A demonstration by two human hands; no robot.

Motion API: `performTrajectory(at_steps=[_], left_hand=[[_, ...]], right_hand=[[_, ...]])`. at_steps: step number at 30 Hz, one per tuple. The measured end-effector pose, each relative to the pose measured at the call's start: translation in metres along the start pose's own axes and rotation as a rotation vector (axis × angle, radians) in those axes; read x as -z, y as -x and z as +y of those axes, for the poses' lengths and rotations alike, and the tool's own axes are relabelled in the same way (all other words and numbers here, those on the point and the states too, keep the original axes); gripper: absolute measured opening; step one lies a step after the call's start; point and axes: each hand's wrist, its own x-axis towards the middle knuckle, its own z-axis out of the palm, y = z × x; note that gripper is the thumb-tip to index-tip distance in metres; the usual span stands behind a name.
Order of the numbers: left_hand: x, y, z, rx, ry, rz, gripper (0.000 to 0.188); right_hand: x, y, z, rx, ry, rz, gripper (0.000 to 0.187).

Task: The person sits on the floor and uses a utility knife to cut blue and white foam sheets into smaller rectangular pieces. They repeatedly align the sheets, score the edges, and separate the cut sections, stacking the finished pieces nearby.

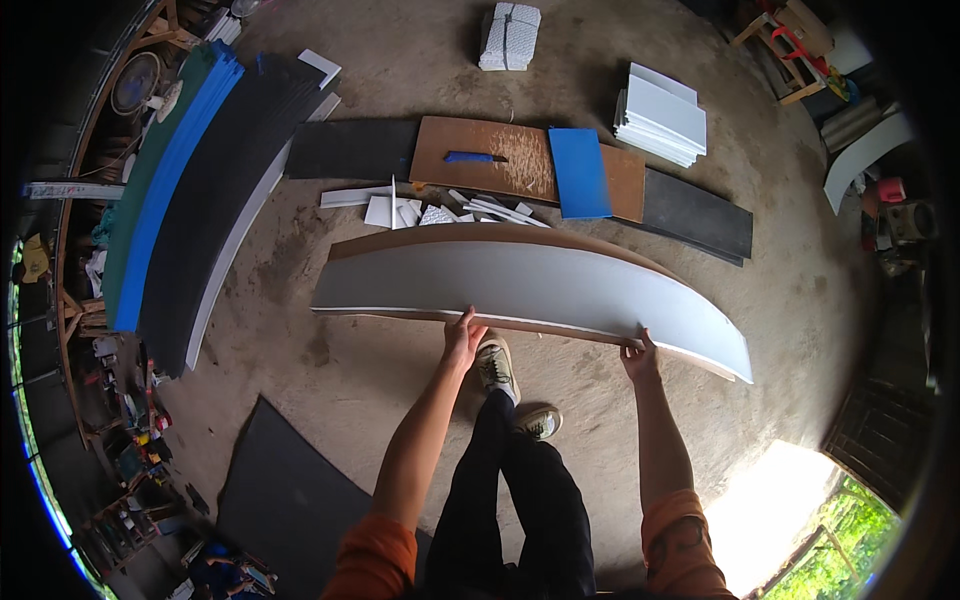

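A long, pale grey-white sheet point(520, 280) stretches across in front of me, its near edge gripped by both hands. My left hand point(462, 342) is closed on that edge left of its middle, thumb on top. Farther right, my right hand point(641, 358) pinches the same edge, its thumb also above. Under the sheet lies a long brown board point(500, 232), showing along the far side and a little at the near edge. Whether my fingers also hold this board cannot be told. Beyond it are white offcuts point(395, 211) and a blue utility knife point(470, 157) on a worn brown board point(440, 135).
A blue panel point(580, 175) lies across dark strips point(690, 205). White sheets point(660, 115) and a tied white bundle point(510, 38) sit farther back. Long black sheets point(240, 180) and blue ones point(180, 180) lie left. A dark mat point(290, 490) lies near my left arm.
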Motion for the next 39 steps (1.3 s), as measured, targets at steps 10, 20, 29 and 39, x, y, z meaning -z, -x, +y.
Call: performTrajectory(at_steps=[10, 20, 29, 39], left_hand=[[0.053, -0.181, -0.007, -0.001, -0.149, 0.031, 0.055], [-0.001, -0.133, -0.03, 0.057, -0.583, -0.073, 0.055], [-0.144, 0.062, -0.021, 0.075, -0.578, -0.253, 0.039], [-0.165, 0.209, -0.049, -0.374, -0.704, -0.207, 0.022]], right_hand=[[-0.016, -0.162, 0.113, -0.123, 0.141, -0.069, 0.023], [-0.026, -0.117, 0.072, -0.011, 1.033, -0.136, 0.032], [-0.054, 0.06, -0.005, 0.356, 1.072, -0.463, 0.024], [0.13, 0.117, -0.17, 0.476, 0.899, -0.452, 0.023]])
